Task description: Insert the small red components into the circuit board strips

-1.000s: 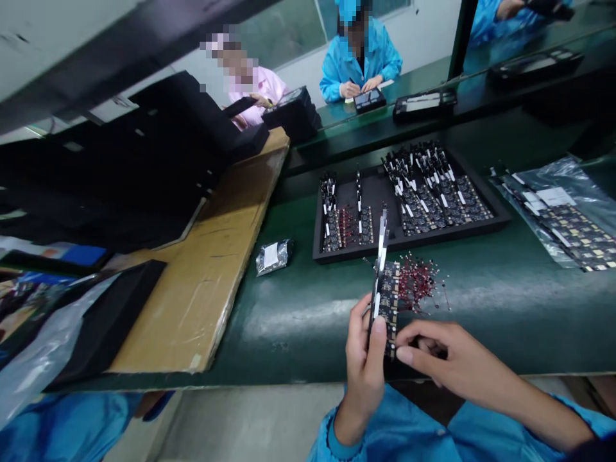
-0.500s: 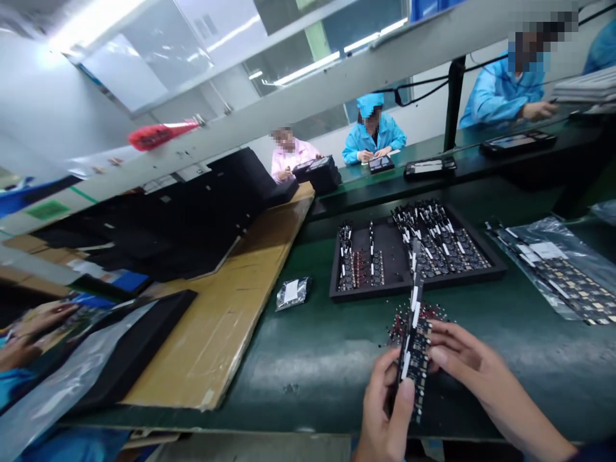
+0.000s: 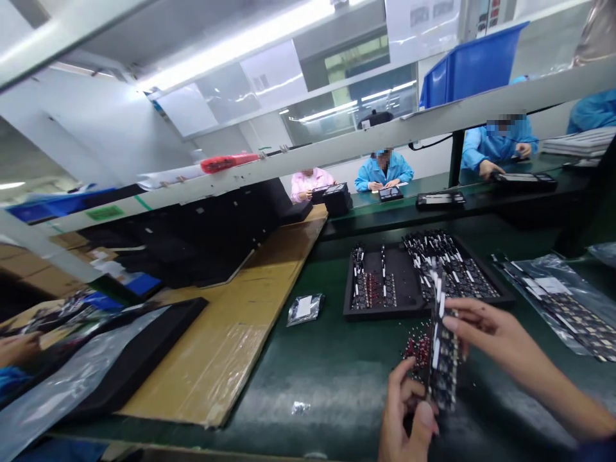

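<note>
So the left hand has its fingers wrapped round the bottom end of a stack of circuit boards, held upright on edge just in front of the black tray; the right hand comes in from the side with its fingertips pinched on the upper edge of that same stack, thumb side hidden so I can't tell how firm that pinch is; both hands are closed on the boards, nothing loose in either.

Right under the stack, between it and the tray's near rim, there's a scatter of small red parts on the green belt; the tray itself is full of more boards with white tabs; a little silver bag lies left of the tray, and a big plastic bag of boards sits off to its right.

What looks risky to me: the boards are only held by their ends, so if the grip slackens they could fan out and drop onto those red bits and knock them all over the belt.
</note>
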Demonstrator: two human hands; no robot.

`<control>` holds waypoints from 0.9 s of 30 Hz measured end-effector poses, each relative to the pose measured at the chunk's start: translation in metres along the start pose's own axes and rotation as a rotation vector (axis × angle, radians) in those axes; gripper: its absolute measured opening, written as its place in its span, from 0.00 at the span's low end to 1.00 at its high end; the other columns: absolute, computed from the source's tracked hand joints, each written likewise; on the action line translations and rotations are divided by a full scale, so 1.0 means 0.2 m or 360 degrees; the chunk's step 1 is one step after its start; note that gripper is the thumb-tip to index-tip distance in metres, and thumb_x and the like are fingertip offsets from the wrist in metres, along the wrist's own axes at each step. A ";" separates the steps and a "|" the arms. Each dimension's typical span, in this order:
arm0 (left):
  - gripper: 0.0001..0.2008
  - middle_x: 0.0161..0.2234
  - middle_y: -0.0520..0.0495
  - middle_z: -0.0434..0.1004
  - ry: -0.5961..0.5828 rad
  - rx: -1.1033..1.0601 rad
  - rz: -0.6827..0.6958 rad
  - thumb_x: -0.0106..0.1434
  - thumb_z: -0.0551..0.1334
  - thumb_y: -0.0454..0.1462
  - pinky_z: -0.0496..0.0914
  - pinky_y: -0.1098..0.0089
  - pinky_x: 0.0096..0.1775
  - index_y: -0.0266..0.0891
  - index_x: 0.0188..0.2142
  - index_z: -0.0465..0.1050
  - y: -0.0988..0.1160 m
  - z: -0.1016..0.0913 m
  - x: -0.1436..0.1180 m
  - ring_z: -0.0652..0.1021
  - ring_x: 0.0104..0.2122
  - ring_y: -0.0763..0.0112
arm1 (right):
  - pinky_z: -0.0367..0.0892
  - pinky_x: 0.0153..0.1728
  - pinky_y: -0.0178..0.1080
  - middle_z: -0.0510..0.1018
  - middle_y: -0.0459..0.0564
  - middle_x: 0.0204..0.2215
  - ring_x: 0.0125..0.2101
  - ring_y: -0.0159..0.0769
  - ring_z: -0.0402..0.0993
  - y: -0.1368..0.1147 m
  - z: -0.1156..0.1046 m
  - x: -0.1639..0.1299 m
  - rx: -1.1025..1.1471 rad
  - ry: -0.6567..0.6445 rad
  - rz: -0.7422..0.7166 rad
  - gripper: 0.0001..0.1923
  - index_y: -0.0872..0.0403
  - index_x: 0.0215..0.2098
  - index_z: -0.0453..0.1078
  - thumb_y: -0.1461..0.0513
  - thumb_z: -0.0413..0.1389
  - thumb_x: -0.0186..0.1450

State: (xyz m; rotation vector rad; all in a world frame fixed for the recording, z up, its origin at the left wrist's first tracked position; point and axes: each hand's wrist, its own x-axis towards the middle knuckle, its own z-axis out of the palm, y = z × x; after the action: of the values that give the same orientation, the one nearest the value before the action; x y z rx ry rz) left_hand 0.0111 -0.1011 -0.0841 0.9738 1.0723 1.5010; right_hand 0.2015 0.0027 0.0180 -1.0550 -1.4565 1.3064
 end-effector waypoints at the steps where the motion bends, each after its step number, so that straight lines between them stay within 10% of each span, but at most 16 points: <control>1: 0.26 0.26 0.45 0.81 0.0041 -0.0058 0.0069 0.55 0.68 0.51 0.71 0.61 0.20 0.60 0.55 0.76 -0.01 0.00 0.01 0.79 0.17 0.56 | 0.75 0.29 0.46 0.82 0.50 0.34 0.24 0.41 0.76 -0.04 -0.02 0.07 -0.0042 0.0038 -0.0107 0.21 0.48 0.49 0.76 0.50 0.68 0.60; 7: 0.25 0.23 0.46 0.83 0.0132 -0.0106 0.0079 0.59 0.66 0.52 0.65 0.72 0.15 0.49 0.54 0.77 -0.08 0.00 0.03 0.77 0.13 0.65 | 0.73 0.26 0.39 0.79 0.48 0.34 0.28 0.36 0.74 -0.19 0.02 0.63 -0.0045 0.0022 -0.0345 0.26 0.56 0.53 0.72 0.50 0.67 0.63; 12: 0.26 0.21 0.46 0.83 0.0185 -0.0134 0.0016 0.58 0.67 0.52 0.63 0.73 0.14 0.46 0.53 0.77 -0.11 0.00 0.04 0.76 0.11 0.66 | 0.78 0.38 0.44 0.78 0.52 0.46 0.39 0.38 0.79 -0.07 0.15 1.00 -0.0231 -0.0205 -0.0131 0.16 0.55 0.54 0.70 0.57 0.59 0.72; 27: 0.25 0.16 0.47 0.82 0.0361 -0.0163 -0.0021 0.54 0.69 0.52 0.62 0.74 0.11 0.43 0.48 0.81 -0.14 0.04 0.04 0.74 0.07 0.65 | 0.77 0.45 0.50 0.77 0.54 0.53 0.46 0.43 0.78 0.35 0.23 1.22 -0.0592 -0.0607 0.0330 0.17 0.55 0.56 0.70 0.57 0.60 0.72</control>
State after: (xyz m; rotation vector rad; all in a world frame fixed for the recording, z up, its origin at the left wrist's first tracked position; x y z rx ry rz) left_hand 0.0243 -0.0887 -0.1087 0.7367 1.1460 1.6673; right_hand 0.0996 0.2326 -0.0365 -1.2710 -1.9749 1.4759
